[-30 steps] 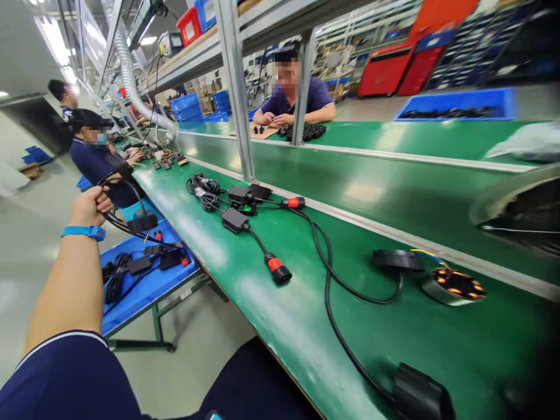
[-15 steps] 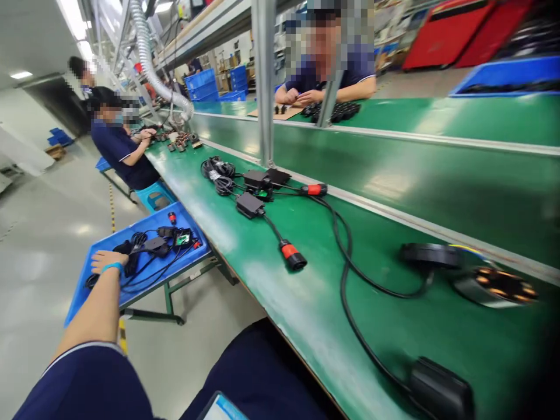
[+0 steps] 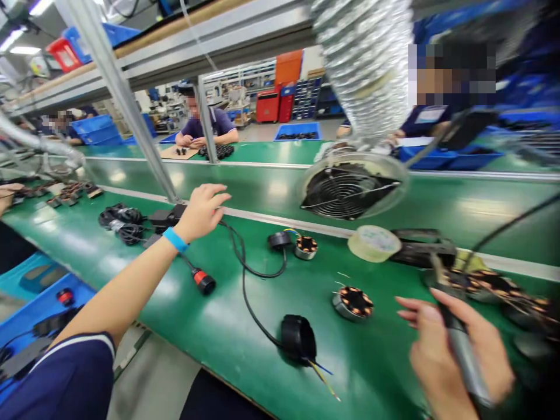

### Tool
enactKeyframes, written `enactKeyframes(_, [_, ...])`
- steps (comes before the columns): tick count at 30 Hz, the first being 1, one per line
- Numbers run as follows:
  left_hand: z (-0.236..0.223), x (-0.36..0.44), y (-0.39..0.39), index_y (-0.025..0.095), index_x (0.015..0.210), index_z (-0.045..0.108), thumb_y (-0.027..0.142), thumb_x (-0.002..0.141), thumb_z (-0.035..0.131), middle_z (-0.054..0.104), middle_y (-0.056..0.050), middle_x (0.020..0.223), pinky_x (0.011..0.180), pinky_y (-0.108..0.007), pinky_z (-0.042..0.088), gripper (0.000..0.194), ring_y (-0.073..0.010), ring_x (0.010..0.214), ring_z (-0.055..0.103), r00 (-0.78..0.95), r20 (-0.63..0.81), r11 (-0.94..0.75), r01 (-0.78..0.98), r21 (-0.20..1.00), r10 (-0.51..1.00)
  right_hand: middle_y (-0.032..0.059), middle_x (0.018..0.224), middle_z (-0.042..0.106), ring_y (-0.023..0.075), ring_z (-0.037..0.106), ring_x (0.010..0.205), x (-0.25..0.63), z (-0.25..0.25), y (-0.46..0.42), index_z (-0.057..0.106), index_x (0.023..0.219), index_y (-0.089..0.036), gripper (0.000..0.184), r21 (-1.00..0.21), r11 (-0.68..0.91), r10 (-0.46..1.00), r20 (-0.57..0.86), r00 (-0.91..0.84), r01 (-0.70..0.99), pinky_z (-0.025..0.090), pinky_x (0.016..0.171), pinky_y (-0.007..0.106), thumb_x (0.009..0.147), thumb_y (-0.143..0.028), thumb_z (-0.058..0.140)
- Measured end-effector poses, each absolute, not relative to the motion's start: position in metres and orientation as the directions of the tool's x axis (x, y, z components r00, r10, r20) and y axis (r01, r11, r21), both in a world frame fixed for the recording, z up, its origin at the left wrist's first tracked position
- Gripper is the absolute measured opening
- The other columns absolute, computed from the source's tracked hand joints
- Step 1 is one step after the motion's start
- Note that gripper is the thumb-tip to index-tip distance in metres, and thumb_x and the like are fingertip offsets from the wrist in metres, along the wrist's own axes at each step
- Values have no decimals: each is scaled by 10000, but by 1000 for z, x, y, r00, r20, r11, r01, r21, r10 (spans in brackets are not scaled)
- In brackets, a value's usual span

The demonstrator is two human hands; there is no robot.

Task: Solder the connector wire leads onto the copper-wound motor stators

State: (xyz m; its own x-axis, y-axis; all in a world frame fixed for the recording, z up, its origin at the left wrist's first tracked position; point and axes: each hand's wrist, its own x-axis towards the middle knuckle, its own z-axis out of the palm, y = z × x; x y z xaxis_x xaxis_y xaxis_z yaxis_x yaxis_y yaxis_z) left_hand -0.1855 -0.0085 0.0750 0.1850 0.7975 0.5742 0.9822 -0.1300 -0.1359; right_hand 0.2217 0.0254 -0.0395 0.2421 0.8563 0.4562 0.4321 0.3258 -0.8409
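Note:
My left hand (image 3: pixel 203 211), a blue band at its wrist, is open above the bench with fingers apart and nothing in them. Below and behind it lie black boxes (image 3: pixel 161 219), coiled black cables (image 3: pixel 122 221) and a red-ringed connector (image 3: pixel 203 281). My right hand (image 3: pixel 455 350) is closed around the dark grey handle of a soldering iron (image 3: pixel 466 356), its tip pointing away. Left of that hand sits a copper-wound motor stator (image 3: pixel 353 303). A black cylindrical housing (image 3: pixel 298 338) with thin coloured wires lies nearer me. Another stator (image 3: pixel 305 247) sits beside a black cap (image 3: pixel 279 240).
A fume hose (image 3: pixel 367 70) with a round fan hood (image 3: pixel 354 186) hangs over the bench. Behind the right hand are a tape roll (image 3: pixel 374 243) and several more stators (image 3: pixel 490 286). A metal post (image 3: pixel 126 105) stands at left; co-workers sit across and at left.
My left hand has left the blue tray, where it lowered a black cable assembly, and is now over the bench. The view has swung right, bringing in my right hand with the soldering iron.

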Motion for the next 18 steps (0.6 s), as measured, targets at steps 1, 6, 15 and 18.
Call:
enactKeyframes(1, [87,-162,19,135,1183,606,225,888,486,563,-144,1298,1019,-453,390,331,-284,1202,480,244,586,-183,970,-162,773,127,811,720,255,670,636,223,-40,26,615,1131,-253,466,-836,318,855,457,245,447,538,679,447,824,-600,562])
enactKeyframes(6, [139,-80,131,142,1456,347,110,861,437,241,-144,1579,1164,-505,178,603,-317,1443,212,308,616,-212,951,-225,725,84,892,739,194,666,658,235,-46,32,538,1258,-211,492,-832,327,879,442,180,448,532,683,375,910,-547,447])
enactKeyframes(15, [93,-100,79,121,865,699,255,931,378,728,-143,907,796,-304,486,354,-231,852,680,113,-147,-136,979,-153,983,33,810,733,138,667,589,242,-34,20,560,1175,-208,302,-794,423,856,509,95,436,550,569,263,945,-382,471])
enactKeyframes(18, [74,-107,16,170,848,694,294,956,339,718,-49,794,675,-222,466,391,-153,700,652,172,-310,-183,983,-7,935,30,836,735,138,683,636,233,-29,7,552,1181,-215,267,-766,497,841,541,-10,407,575,631,264,935,-299,493])
